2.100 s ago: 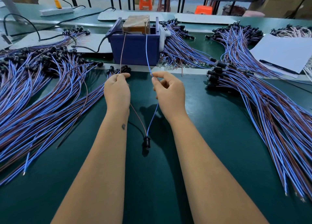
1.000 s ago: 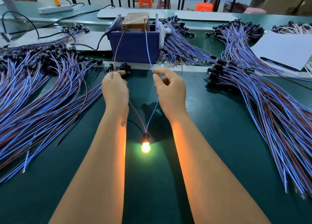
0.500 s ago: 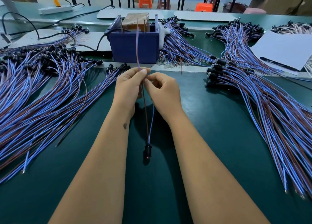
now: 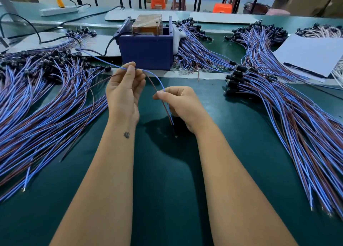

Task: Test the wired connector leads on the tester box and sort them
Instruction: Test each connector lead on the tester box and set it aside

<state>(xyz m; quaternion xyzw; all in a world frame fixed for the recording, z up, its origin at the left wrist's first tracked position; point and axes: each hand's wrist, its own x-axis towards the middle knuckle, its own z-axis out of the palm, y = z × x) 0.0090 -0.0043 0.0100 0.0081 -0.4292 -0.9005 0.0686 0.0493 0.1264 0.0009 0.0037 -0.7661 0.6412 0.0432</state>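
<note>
Now the lead [image 4: 160,84] is off the tester box [image 4: 146,50]: its free ends swing left over the left pile [image 4: 46,104]. Left hand [image 4: 124,91] and right hand [image 4: 182,104], formerly together, have separated, each pinching the wires above the surface [image 4: 167,171].

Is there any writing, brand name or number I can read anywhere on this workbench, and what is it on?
No text can be read anywhere.
Brown box in the blue tester box: no print to make out.
White sheet on the right: looks blank.
Small dark mark on the left forearm: a figure, not letters.
</note>
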